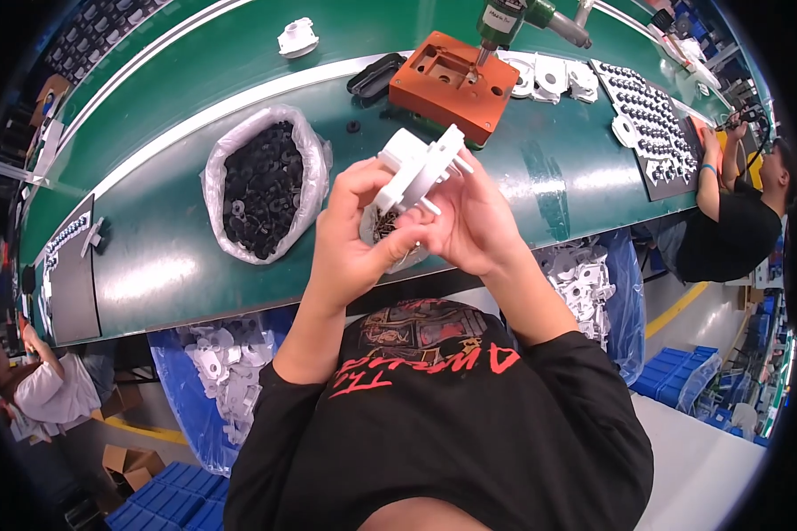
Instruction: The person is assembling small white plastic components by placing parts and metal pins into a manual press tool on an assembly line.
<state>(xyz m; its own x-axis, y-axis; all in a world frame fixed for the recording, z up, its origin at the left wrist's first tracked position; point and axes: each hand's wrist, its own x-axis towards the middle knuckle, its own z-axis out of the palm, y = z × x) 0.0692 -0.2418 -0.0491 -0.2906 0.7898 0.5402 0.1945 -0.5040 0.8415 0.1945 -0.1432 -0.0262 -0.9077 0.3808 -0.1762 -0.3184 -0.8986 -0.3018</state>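
Note:
In front of my chest I hold a white plastic housing (421, 168), tilted, with a short round tube at its upper left and thin pegs on its right side. My left hand (350, 230) is closed round its left side, thumb underneath. My right hand (478, 217) is closed at its right side, palm turned up, some fingers hidden behind the part. Just beneath my hands, a small clear bag of screws (384, 225) shows in part. Beyond them stands an orange fixture block (452, 81) under a green screwdriving tool (498, 26).
A clear bag (314, 146) of black parts lies left on the green bench (159, 212). White housings (549, 78) stand right of the fixture, another housing (297, 39) farther back. Blue-lined bins (181, 389) of white parts hang below. Co-workers (726, 221) sit at both sides.

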